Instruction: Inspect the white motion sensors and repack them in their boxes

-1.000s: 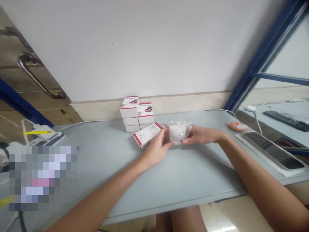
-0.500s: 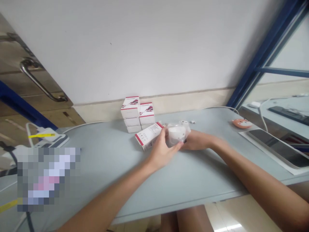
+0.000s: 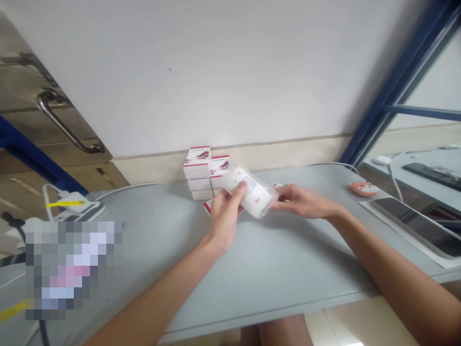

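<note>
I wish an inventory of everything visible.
Bagged device: one, white, centre.
Stacked boxes: at least four, white-red, back centre.
Loose box: one, white-red, centre, mostly hidden.
Orange item: one, orange-white, right.
Dark panel: one, grey, right.
Sheet: one, white, beneath dark panel.
Power strip: one, white, left.
Tags: two, yellow, left.
Handle: one, silver, upper left.
Posts: two, blue, both sides.
Wall: one, white, back.
Table: one, grey, beneath.
Blurred patch: one, mixed, lower left.
Left hand: one, bare, holding bagged device.
Right hand: one, bare, at its right end.
Legs: two, bare, below table.

The wrapped device (image 3: 257, 196) is coloured white, the stacked boxes (image 3: 198, 171) are edged in red on white, the worktop (image 3: 288, 264) is finished grey-blue.
</note>
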The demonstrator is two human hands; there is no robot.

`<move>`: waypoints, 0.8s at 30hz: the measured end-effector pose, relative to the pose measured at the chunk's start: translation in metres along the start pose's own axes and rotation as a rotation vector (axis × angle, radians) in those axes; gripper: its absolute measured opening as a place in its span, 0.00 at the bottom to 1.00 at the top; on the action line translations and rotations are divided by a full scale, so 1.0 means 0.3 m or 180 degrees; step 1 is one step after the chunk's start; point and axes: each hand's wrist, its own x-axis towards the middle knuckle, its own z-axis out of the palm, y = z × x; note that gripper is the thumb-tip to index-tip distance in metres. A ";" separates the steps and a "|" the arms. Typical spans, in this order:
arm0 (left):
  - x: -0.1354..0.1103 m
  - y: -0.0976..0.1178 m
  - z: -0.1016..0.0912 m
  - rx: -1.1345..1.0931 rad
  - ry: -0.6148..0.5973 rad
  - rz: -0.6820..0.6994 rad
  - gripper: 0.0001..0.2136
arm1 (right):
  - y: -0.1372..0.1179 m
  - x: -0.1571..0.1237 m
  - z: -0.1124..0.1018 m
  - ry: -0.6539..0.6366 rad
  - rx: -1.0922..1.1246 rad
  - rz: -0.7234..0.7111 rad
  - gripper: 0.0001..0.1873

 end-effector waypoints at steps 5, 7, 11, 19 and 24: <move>0.014 0.034 -0.003 -0.0548 0.0008 -0.0198 0.17 | 0.008 0.004 -0.006 0.0380 0.0197 -0.0027 0.26; 0.020 0.037 -0.006 -0.0688 0.0116 -0.0200 0.17 | 0.017 0.007 0.007 0.0645 0.0562 -0.0064 0.26; 0.031 0.018 -0.018 -0.0725 0.0272 -0.0065 0.20 | 0.029 0.029 0.090 0.0491 0.1719 -0.0164 0.39; 0.028 -0.012 -0.012 -0.0624 0.0145 0.0147 0.23 | 0.028 0.087 0.225 0.1405 0.2148 -0.0104 0.21; 0.025 0.007 -0.019 -0.0266 -0.0001 0.0329 0.30 | 0.034 0.082 0.183 0.1687 0.2848 0.0076 0.15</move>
